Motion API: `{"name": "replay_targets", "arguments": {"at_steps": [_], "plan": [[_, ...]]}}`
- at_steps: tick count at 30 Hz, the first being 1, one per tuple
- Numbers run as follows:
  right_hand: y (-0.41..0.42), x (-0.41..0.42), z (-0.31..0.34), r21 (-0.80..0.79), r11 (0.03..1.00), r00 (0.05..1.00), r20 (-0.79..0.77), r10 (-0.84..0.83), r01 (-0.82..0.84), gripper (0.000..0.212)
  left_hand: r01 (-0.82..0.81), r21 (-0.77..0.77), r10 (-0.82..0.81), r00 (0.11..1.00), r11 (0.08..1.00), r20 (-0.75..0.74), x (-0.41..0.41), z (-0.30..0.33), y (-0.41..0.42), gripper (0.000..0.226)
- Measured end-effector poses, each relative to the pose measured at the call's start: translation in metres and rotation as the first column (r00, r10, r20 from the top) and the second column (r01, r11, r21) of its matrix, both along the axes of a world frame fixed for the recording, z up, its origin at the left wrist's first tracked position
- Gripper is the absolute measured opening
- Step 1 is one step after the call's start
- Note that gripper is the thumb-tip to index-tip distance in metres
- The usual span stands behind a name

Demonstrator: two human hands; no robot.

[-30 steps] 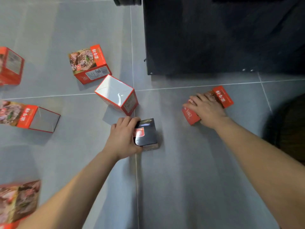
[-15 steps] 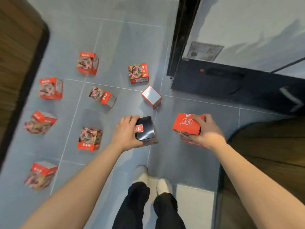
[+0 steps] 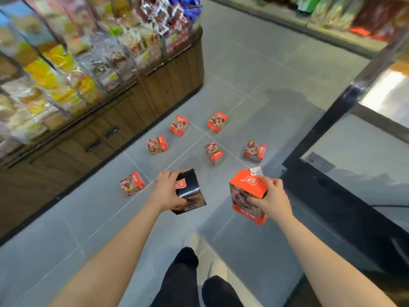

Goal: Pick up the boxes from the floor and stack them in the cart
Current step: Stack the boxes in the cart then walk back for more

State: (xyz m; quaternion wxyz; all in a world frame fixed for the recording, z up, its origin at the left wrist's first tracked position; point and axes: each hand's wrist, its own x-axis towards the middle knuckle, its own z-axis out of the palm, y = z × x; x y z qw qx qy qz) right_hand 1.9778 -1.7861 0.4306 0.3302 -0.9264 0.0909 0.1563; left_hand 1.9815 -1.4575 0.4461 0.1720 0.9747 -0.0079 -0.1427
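Note:
My left hand grips a black box with a red label, held above the floor. My right hand grips a red-orange box with a food picture, also lifted. Several more red boxes lie scattered on the grey tile floor ahead, among them one at the left, one at the centre and one at the right. A white-topped box peeks out behind the red box in my right hand. No cart is in view.
A wooden display counter piled with snack packets runs along the left. A black-framed glass cabinet stands on the right. Shelves with goods line the far side. My legs and shoes are below.
Both hands have lifted their boxes off the floor. The view has risen and swung up, so the counter, shelves and more floor boxes now show.

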Motion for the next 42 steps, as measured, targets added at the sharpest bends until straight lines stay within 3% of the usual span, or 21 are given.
{"name": "replay_targets", "arguments": {"at_steps": [6,12,14,17,22,32,42], "plan": [[0.07,0.031,0.059,0.028,0.972,0.971,0.068,0.231,-0.233,0.078,-0.262,-0.005,0.262,0.964,0.965,0.053,-0.045,0.063,0.071,0.092],[0.172,0.058,0.118,0.031,0.888,0.879,0.164,0.447,-0.458,0.088,-0.454,-0.021,0.45,0.876,0.891,0.173,-0.089,0.134,0.146,0.098],[0.209,0.059,0.142,0.039,0.856,0.841,0.215,0.497,-0.516,0.093,-0.487,-0.023,0.48,0.851,0.873,0.212,-0.104,0.158,0.174,0.099],[0.259,0.047,0.176,0.053,0.815,0.795,0.267,0.545,-0.577,0.075,-0.507,-0.066,0.505,0.821,0.86,0.266,-0.132,0.191,0.211,0.096],[0.335,0.005,0.217,0.064,0.774,0.743,0.338,0.577,-0.63,0.075,-0.533,-0.078,0.529,0.791,0.842,0.306,-0.188,0.232,0.269,0.091],[0.486,-0.117,0.249,0.099,0.638,0.62,0.391,0.68,-0.763,0.072,-0.646,-0.045,0.619,0.706,0.762,0.343,-0.353,0.249,0.385,0.102],[0.686,-0.209,0.255,0.071,0.402,0.403,0.325,0.856,-0.913,0.101,-0.87,-0.082,0.856,0.456,0.486,0.243,-0.516,0.235,0.49,0.106]]}}
